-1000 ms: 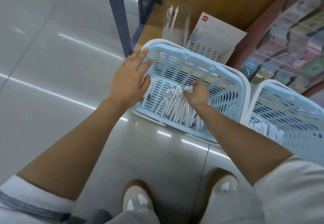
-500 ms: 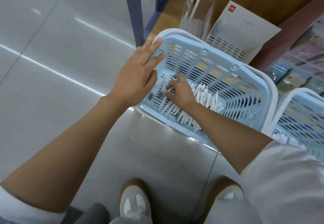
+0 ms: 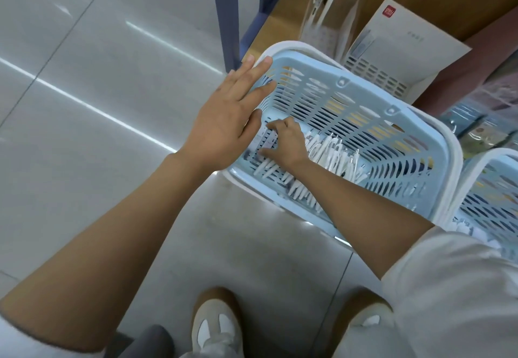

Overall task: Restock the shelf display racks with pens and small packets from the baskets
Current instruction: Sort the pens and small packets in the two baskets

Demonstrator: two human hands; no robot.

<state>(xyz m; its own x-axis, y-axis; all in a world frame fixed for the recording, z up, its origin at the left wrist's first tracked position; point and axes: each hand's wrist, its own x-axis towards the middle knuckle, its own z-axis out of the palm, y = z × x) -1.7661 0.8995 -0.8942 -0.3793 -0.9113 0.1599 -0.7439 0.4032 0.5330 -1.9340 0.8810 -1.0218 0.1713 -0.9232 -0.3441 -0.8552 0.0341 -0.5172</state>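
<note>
White plastic pens (image 3: 330, 153) heaped loose in the bottom of a pale blue slotted plastic basket (image 3: 344, 97) with a white rim, plus a small white packet (image 3: 266, 140) at its left corner. Right hand (image 3: 286, 144) down among them, thumb and forefinger curled round that packet. Left hand (image 3: 224, 122) flat against the basket's left wall, fingers straight and spread, probably steadying it.

Likely to snag: pen clips tangled in the heap or caught in the slots, dragging extras up and spilling them. Likely to tip too, if released by the left hand.

Second blue slotted basket (image 3: 490, 186) just beside, on the right. Beyond, a low wooden shelf (image 3: 283, 21) carrying a clear pen holder (image 3: 328, 13) and a white card (image 3: 403, 41). Below, glossy grey tiled floor (image 3: 84, 105), streaked with strip-light reflections.
</note>
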